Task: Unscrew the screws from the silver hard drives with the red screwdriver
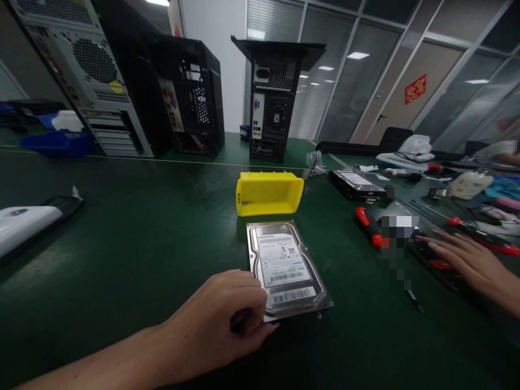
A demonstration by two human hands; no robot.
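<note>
A silver hard drive (pixel 286 268) lies label up on the green mat, just in front of a yellow plastic bin (pixel 268 193). My left hand (pixel 227 319) grips the drive's near left corner, fingers curled on its edge. My right hand (pixel 473 260) lies flat, fingers spread, on dark objects at the right; whether it holds any of them is unclear. A red-handled screwdriver (pixel 369 225) lies between the drive and my right hand.
Three computer towers (pixel 274 103) stand at the back. A second drive (pixel 357 184) lies behind the screwdriver. Blue bins (pixel 57 142) sit at far left, a white device (pixel 22 225) at the left edge. Tools and parts crowd the right side.
</note>
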